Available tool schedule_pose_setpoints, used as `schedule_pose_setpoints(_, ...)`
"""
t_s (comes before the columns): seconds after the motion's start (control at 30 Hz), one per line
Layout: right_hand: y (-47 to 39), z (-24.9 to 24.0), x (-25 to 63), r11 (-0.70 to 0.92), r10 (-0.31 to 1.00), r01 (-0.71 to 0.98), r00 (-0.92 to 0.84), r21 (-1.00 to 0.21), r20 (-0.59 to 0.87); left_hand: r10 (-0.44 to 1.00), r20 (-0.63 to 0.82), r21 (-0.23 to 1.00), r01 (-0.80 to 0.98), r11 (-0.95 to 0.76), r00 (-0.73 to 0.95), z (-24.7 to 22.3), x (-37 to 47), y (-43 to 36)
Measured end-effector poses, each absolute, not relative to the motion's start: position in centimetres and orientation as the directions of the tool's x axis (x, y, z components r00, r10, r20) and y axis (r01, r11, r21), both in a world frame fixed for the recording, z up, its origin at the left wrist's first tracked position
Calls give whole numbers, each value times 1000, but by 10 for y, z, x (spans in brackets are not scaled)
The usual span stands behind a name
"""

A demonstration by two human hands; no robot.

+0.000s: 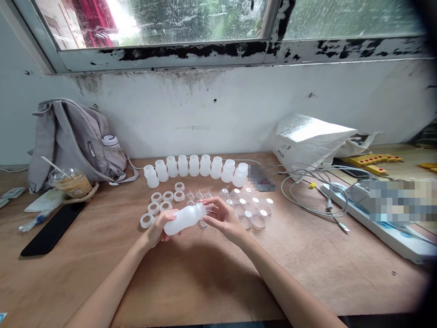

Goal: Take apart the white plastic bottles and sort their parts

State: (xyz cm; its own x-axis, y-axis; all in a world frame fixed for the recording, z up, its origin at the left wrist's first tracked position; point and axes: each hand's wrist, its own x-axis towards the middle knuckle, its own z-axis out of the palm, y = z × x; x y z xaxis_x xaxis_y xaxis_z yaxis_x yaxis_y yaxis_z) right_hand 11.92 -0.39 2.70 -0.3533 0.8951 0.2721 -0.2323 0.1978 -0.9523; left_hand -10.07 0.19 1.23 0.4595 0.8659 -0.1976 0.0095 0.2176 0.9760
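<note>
My left hand [158, 230] is wrapped round a frosted white baby bottle [184, 220], tilted with its threaded neck up and to the right. At the bottle's mouth, my right hand [225, 219] pinches a clear bottle teat [210, 207], partly hidden by the fingers. Whether the teat is seated in the neck I cannot tell. Behind the hands lie several more clear teats [199, 195], white screw rings [168, 196] to their left and clear domed caps [252, 208] to their right. Several matching bottles [194, 166] stand upright in a curved row at the back.
On the left are a black phone [53, 229], an iced drink cup [71, 183] in a carrier, and a grey backpack [73, 141]. To the right, a coiled cable [290, 191], a power strip [382, 228] and a silvery white bag [307, 139] lie on the wooden table [191, 291].
</note>
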Motion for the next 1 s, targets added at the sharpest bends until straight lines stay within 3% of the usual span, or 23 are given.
schedule_pose_setpoints(0.1, -5, 30, 119, 193, 910, -168, -337, -967, 240, 856, -246, 958, -23, 287, 455, 13, -99, 1)
schedule_pose_setpoints(0.33, -4, 31, 117, 128, 918, -82, -367, -988, 149, 852, -199, 977, 29, 211, 485, 19, -95, -1)
schedule_pose_setpoints(0.8, -5, 29, 122, 220, 868, -53, -446, -974, 220, 778, -360, 904, -13, 427, 514, 19, -100, 0)
schedule_pose_setpoints(1.0, -7, 31, 121, 317, 851, -70, -419, -946, 316, 747, -420, 856, -47, 514, 515, 20, -100, 1)
